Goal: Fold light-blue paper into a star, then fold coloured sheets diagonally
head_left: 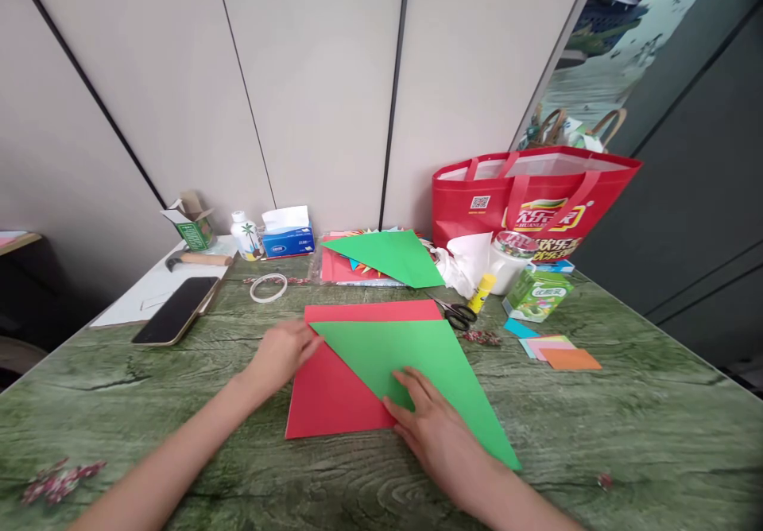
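Observation:
A green sheet of paper point(411, 356) with a slanting left edge lies over red paper point(334, 404) in front of me. My left hand point(286, 350) has its fingers bent together at the green paper's upper left corner, which sits just above the red sheet. Lower down, my right hand point(426, 416) rests with spread fingers on the green paper near its slanting edge, holding nothing. Behind them another green piece of paper point(393, 254) covers part of a stack of coloured items.
Scissors point(460, 315), a glue stick point(482, 292), a white jar point(509, 265) and coloured paper slips point(566, 356) stand or lie right of the papers. At left are a phone point(177, 308), a hammer point(199, 259) and a tape roll point(268, 288). A red bag point(477, 213) stands behind.

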`<state>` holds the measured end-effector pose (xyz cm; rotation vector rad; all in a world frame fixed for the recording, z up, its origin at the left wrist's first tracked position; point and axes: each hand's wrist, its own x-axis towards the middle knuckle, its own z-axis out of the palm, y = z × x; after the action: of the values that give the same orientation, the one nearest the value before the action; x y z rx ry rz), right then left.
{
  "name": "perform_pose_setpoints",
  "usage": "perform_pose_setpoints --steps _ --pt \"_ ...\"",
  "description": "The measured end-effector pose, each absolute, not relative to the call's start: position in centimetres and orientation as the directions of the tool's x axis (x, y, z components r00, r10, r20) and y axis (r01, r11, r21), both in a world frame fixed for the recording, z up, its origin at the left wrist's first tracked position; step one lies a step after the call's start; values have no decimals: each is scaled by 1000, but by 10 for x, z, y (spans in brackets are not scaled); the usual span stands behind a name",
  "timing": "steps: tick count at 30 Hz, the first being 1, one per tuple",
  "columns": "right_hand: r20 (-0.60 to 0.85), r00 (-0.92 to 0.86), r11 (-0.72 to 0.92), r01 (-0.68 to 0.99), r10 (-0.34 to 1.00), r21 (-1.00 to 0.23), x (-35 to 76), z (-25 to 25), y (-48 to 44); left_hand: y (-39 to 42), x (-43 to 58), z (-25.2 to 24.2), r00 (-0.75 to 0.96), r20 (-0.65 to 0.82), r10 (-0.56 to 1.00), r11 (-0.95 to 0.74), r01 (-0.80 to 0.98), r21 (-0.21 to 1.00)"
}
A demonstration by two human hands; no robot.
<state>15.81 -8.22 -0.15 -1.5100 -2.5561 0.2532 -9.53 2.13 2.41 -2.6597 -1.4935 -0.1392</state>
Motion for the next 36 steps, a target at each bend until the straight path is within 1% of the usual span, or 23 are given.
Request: perform_pose_setpoints --steps 2,3,5,7,9,10,12,14,16,18,20,22,24,26,29,33,36 --pt "39 -555 556 826 831 -94 156 -5 -86 -4 -90 30 700 21 714 -700 713 37" --pt "30 -600 601 798 799 -40 156 -5 -87 -16 -87 33 750 -19 662 -748 661 60" --pt "10 -667 666 745 745 23 157 1 -86 -36 -82 39 770 -95 631 -766 637 81" --pt "-20 -681 681 732 732 14 161 17 -79 -48 -77 45 750 -157 643 -745 660 101" --pt "-49 -655 654 756 754 -29 166 42 -68 -53 -74 50 715 -220 664 -710 695 117" --pt "-23 -630 631 776 776 2 169 57 -61 -54 -73 52 700 -245 671 -695 709 124" --pt "55 -577 570 815 815 106 176 92 -47 -53 -72 56 683 -277 676 -674 725 141" --pt "209 -489 453 870 847 197 180 127 -34 -51 -72 59 675 -290 679 -658 734 170" --pt "362 -444 367 892 820 263 181 156 -23 -49 -72 62 664 -299 685 -636 746 198" --pt "488 -388 278 917 782 285 177 173 -10 -48 -71 65 650 -313 693 -612 759 222" --pt "524 -387 266 918 759 293 168 173 9 -46 -70 66 636 -335 696 -591 771 237" --pt "485 -412 286 905 771 314 160 158 35 -44 -72 64 626 -353 695 -580 779 238" --pt "388 -434 332 893 813 304 154 132 64 -44 -74 61 629 -349 694 -586 776 232" --pt "255 -411 361 906 875 219 153 103 91 -44 -78 57 639 -330 695 -597 768 231" --pt "157 -454 431 888 877 158 157 69 118 -46 -82 57 643 -333 690 -590 766 255" --pt "82 -511 505 859 856 78 160 51 119 -46 -88 59 633 -353 689 -543 773 327" --pt "71 -580 581 814 811 15 155 51 95 -45 -96 55 664 -311 680 -537 739 406"
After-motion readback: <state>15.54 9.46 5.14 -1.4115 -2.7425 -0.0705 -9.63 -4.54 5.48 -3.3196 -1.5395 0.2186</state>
